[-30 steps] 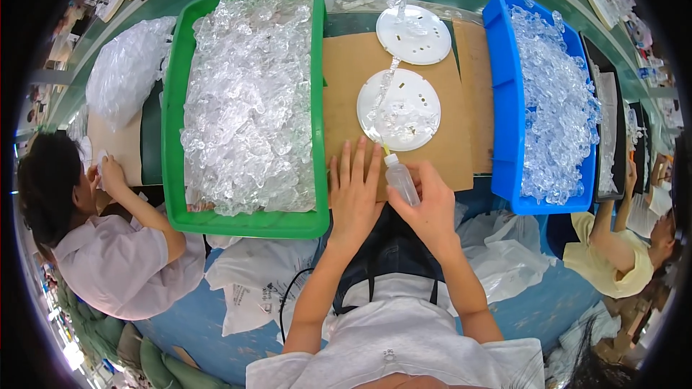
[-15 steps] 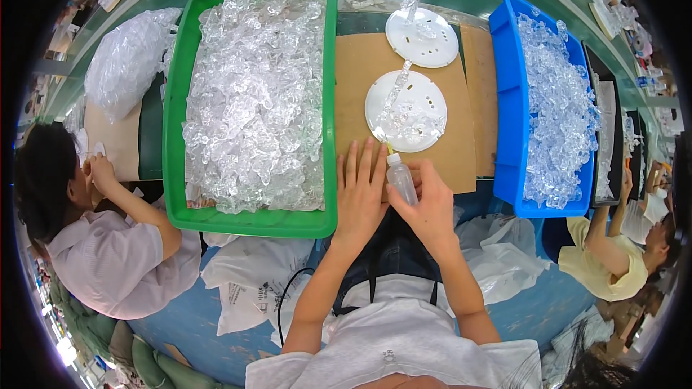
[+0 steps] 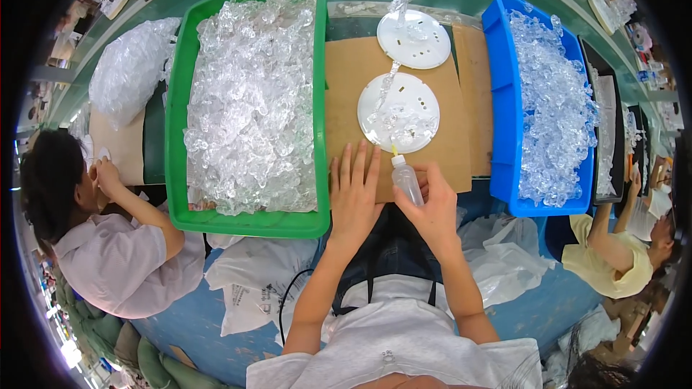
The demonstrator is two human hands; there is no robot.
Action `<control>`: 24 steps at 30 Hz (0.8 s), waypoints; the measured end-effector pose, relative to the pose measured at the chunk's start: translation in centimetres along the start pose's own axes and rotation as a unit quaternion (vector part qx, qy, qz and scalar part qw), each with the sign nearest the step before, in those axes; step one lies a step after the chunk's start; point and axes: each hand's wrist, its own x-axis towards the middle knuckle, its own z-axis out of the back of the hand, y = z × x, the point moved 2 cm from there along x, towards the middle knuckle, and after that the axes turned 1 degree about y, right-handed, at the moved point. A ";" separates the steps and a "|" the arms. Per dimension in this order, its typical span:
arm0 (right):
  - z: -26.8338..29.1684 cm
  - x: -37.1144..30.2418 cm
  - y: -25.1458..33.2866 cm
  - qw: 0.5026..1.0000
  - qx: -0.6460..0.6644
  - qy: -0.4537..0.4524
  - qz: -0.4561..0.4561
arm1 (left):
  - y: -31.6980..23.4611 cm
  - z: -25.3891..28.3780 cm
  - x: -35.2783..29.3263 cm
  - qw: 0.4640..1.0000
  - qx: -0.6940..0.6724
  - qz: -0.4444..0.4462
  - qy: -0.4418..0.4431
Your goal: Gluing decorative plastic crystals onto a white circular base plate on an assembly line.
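My right hand (image 3: 435,202) is closed around a clear squeeze bottle (image 3: 408,181) with a white cap and a thin yellow tip. The tip points at the near edge of a round white plate (image 3: 414,98), on which clear plastic pieces sit. My left hand (image 3: 353,187) lies flat with fingers stretched out on the brown cardboard (image 3: 346,86), just left of the bottle, and holds nothing. Farther back lies a second white plate (image 3: 432,36), also bearing clear plastic pieces that rise in a stalk.
A green bin (image 3: 322,101) heaped with clear plastic pieces stands on the left. To the right is a blue bin (image 3: 503,101) filled with similar pieces. A clear plastic bag (image 3: 130,65) lies at far left. One person (image 3: 122,238) works at left, another (image 3: 613,252) at right.
The view has shifted slightly, moving the bins and plates a little leftward in the picture. The bottle now sits slightly farther right of my left hand, still in my right hand.
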 end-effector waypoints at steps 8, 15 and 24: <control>2.1 0.4 -2.1 0.982 0.182 -0.042 0.022 | -3.5 10.8 -1.9 0.992 -0.127 -0.007 -0.002; 3.6 7.8 -5.7 0.937 0.143 -0.316 0.045 | -0.9 10.9 11.0 0.989 0.021 -0.047 -0.140; 4.4 5.6 -5.9 0.968 -0.007 -0.251 0.026 | -1.2 12.2 15.1 0.998 -0.027 -0.049 -0.036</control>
